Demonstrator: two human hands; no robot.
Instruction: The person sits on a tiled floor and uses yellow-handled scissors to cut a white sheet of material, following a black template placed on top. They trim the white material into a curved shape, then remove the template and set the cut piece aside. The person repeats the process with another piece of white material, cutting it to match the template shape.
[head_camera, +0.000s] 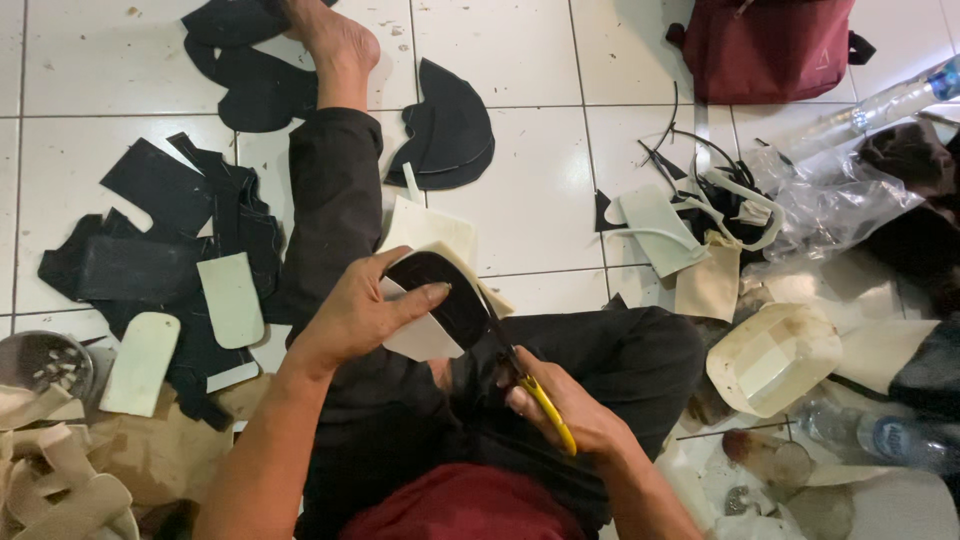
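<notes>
Lower centre: right hand (565, 415) is closed on yellow-handled scissors (530, 385), blades meeting the black curved piece (445, 290). Left hand (365, 310) pinches that piece with its cream backing sheet (425, 335) above the lap, steadying the edge being cut. Lower right: clear bottle with blue label (885, 435). Upper right: maroon bag (770, 45).

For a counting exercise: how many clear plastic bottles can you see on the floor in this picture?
2. One clear plastic bottle lies at the upper right beside the dark red bag; the other bottle lies at the lower right near the cream container. More may be hidden under the clutter.
</notes>
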